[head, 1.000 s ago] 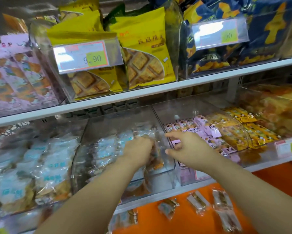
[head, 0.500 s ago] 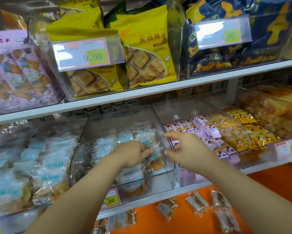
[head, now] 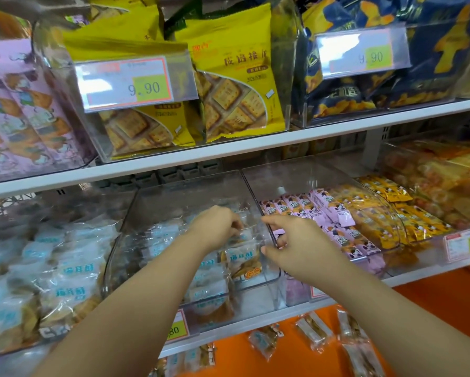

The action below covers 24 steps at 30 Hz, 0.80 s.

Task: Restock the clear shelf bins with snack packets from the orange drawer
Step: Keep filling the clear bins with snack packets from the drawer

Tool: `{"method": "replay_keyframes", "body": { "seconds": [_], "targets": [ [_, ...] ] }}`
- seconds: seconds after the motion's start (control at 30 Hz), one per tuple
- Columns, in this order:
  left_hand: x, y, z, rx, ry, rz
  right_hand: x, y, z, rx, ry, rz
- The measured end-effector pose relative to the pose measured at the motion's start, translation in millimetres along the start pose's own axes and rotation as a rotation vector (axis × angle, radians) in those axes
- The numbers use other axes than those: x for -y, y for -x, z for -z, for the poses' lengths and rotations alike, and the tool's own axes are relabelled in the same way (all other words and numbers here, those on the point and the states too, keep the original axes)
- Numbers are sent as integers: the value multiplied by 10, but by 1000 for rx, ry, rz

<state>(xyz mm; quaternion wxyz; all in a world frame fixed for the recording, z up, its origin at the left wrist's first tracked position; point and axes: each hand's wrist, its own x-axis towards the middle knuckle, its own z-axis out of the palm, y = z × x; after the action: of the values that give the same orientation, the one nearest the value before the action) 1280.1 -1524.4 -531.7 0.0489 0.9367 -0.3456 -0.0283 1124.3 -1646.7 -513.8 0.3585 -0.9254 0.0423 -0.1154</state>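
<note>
My left hand point(head: 214, 224) reaches into the middle clear bin point(head: 190, 191) on the lower shelf. Its fingers curl round a clear snack packet point(head: 242, 235) with blue print, above several like packets point(head: 244, 258) piled in the bin. At the bin's right wall is my right hand point(head: 302, 243), with index finger and thumb spread and the other fingers hooked over the rim. Below the shelf, the orange drawer point(head: 432, 303) holds several loose packets point(head: 314, 333).
The left bin point(head: 65, 268) is full of the same blue-print packets. The right bin point(head: 283, 180) holds pink and yellow sweets point(head: 345, 213). Above, yellow cracker bags point(head: 236, 85) and dark blue bags point(head: 432, 72) stand behind price tags point(head: 127, 83). A white shelf edge point(head: 255, 144) overhangs the bins.
My left hand has moved a little further back and up inside the middle bin, still among the packets. My right hand has stayed at the bin's right wall.
</note>
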Motion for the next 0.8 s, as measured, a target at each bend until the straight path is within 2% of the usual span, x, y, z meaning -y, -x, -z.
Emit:
{"method": "replay_keyframes", "body": {
  "seconds": [0.13,0.27,0.4,0.43,0.53,0.6,0.67,0.8],
  "targets": [
    [19,-124,-51,20,18,72,-14,-12,4,8,-5,3],
    [38,-100,-62,-64,126,121,-53,-21,11,9,10,-12],
    [53,146,37,-265,393,37,-75,-20,2,-3,28,8],
    [50,233,62,-257,401,-8,-69,-19,0,-9,34,13],
    [-26,426,42,-38,159,-57,-61,-18,-19,-23,44,14],
    [-66,433,-48,8,-27,2,-58,-15,-28,-28,53,13],
    [-79,386,-123,-33,-56,93,-54,-7,-35,-37,67,18],
    [-80,303,-160,-24,43,198,-53,-15,-30,-22,72,27]
  ]
}}
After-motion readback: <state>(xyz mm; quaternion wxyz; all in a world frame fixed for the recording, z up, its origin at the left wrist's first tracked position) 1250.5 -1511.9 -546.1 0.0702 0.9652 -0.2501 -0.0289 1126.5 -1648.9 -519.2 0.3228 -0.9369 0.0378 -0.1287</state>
